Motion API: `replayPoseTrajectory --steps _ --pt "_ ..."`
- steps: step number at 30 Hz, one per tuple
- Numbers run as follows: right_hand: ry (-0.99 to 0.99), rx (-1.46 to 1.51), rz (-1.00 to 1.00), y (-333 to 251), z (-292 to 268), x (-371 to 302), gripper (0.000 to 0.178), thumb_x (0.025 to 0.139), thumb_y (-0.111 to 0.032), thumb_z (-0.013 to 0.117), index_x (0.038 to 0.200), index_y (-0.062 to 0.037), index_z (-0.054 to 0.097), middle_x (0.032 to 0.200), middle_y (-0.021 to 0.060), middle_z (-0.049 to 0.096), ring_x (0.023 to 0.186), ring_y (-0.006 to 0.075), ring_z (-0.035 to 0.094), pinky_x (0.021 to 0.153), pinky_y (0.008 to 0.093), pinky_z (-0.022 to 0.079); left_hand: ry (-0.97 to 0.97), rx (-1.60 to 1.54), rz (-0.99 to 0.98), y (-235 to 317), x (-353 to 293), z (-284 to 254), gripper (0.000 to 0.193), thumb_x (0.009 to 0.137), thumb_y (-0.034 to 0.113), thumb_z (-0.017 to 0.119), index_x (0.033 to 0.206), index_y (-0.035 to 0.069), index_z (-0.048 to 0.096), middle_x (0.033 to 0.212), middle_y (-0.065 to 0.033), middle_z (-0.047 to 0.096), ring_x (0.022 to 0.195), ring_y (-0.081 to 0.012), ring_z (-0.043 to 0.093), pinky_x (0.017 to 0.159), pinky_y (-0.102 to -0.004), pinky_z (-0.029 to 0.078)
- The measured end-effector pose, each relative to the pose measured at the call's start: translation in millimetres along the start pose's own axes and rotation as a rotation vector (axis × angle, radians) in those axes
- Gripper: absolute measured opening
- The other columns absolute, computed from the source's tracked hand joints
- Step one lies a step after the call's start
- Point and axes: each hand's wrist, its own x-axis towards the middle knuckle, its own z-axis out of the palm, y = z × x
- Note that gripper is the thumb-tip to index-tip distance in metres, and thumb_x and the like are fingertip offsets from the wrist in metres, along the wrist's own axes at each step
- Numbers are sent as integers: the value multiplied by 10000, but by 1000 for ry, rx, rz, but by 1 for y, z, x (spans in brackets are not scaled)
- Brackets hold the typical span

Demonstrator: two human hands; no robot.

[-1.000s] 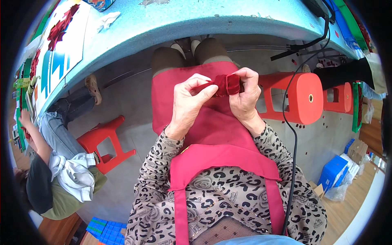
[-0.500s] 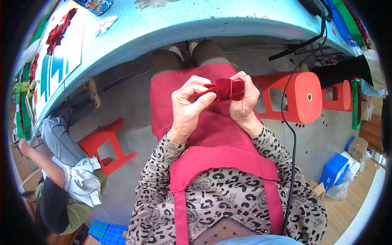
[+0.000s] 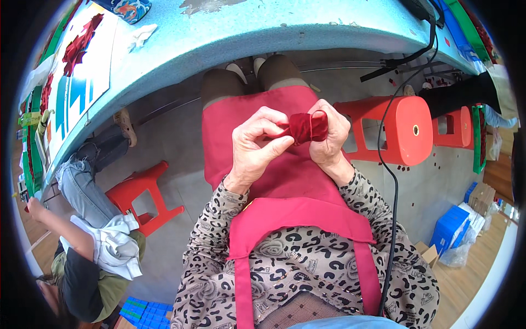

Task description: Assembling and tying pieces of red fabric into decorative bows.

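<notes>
Above my red apron [image 3: 285, 175], a dark red velvet bow [image 3: 302, 128] is held between both hands. Its left end is pinched between the thumb and fingers of my left hand [image 3: 257, 140]. My right hand [image 3: 330, 137] grips the looped right end, thumb and curled fingers closed round it. A band of the same velvet wraps the bow's middle. The fingertips hide part of both ends.
A light blue table [image 3: 246, 33] curves across the front, with dark red velvet pieces [image 3: 82, 44] at its left. Red stools [image 3: 400, 131] stand to the right and left. A black cable [image 3: 387, 170] hangs on the right. A co-worker [image 3: 87, 263] sits at left.
The bow has turned slightly in my hands, and its right loop shows more opened. My left fingers have shifted a little along its left end.
</notes>
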Motion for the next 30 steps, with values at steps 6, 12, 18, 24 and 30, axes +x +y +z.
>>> replayPoseTrajectory --steps 6,12,18,24,30 --pt "57 58 -15 -6 5 8 161 769 -13 667 795 -27 508 670 82 528 555 215 529 504 287 431 -5 50 46 0 2 -4 97 723 -55 696 758 -22 613 940 -66 575 837 -102 563 714 -210 465" --pt "82 34 -142 -4 12 3 183 765 63 629 879 -11 507 756 87 546 654 162 525 578 245 435 27 -13 12 -4 -4 -9 89 731 -64 685 759 -24 610 951 -60 565 838 -98 559 715 -214 469" --pt "110 231 36 -10 23 -6 218 766 69 645 913 -18 509 766 65 535 684 135 507 625 234 437 52 -74 -43 0 -10 -14 83 737 -69 677 757 -25 610 957 -59 558 847 -95 556 724 -216 469" --pt "110 366 168 -17 28 -16 183 761 70 657 862 -12 528 776 50 531 695 121 499 639 229 434 38 -57 -18 2 -17 -18 83 735 -77 672 756 -25 610 957 -62 560 843 -98 561 719 -220 475" --pt "68 273 125 -22 27 -22 149 761 67 665 846 -1 564 789 44 546 708 114 512 630 224 433 49 -66 -14 4 -25 -19 84 731 -87 665 755 -28 610 957 -68 563 837 -103 565 717 -224 481"
